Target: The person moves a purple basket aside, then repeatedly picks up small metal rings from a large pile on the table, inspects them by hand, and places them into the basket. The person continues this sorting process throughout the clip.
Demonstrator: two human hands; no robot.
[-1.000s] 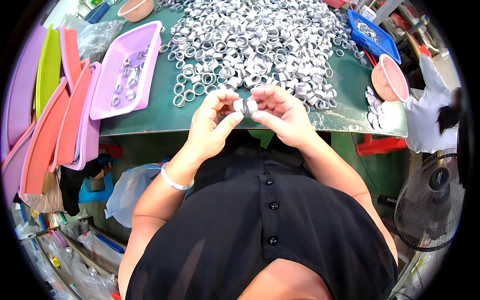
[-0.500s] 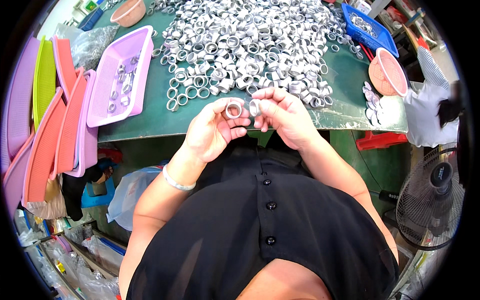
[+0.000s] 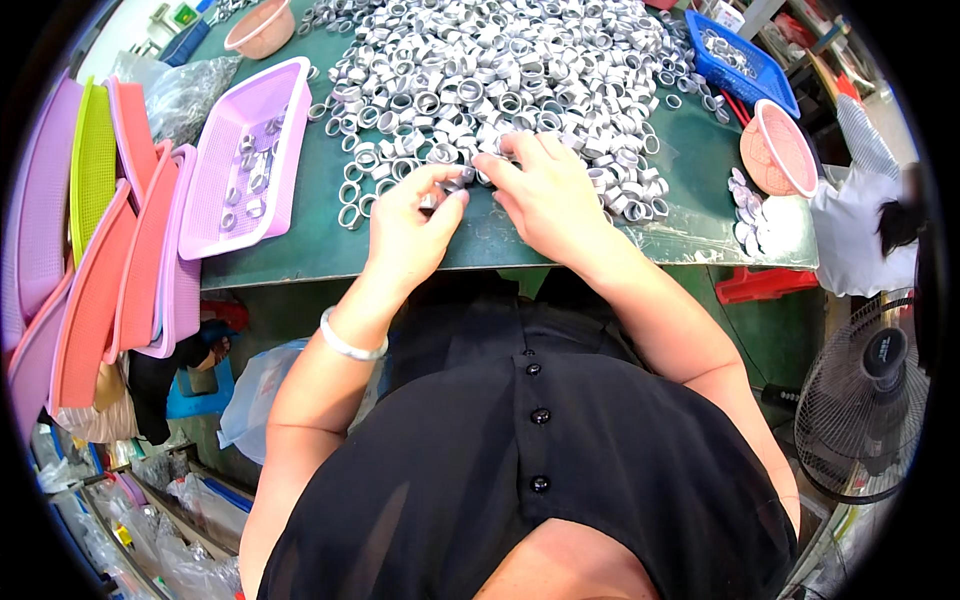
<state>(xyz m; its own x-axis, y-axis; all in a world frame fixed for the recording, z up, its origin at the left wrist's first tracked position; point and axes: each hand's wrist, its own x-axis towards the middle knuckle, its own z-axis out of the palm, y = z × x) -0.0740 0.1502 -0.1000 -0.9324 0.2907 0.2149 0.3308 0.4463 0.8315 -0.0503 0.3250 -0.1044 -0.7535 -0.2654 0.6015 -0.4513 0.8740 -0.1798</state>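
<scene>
A big heap of grey metal rings (image 3: pixel 500 85) covers the table, its front edge right by my hands. My left hand (image 3: pixel 405 230) pinches a metal ring (image 3: pixel 462 181) between thumb and fingers. Part of another ring (image 3: pixel 430 203) shows inside the same hand. Palm down, my right hand (image 3: pixel 550 195) reaches onto the heap's front edge, fingers bent and apart. Its fingertips touch or hover over rings there; whether one is between them is hidden.
To the left, a purple basket (image 3: pixel 190 230) holds several rings, beside stacked colored baskets (image 3: pixel 90 170). At the right are a blue basket (image 3: pixel 770 95), a pink basket (image 3: pixel 778 150) and flat round pieces (image 3: pixel 745 215). A black fan (image 3: pixel 860 400) stands below the green table (image 3: pixel 300 250).
Both hands have moved up toward the heap and turned more palm down. The right hand no longer shows the ring it held up; its fingers are now over the heap's edge.
</scene>
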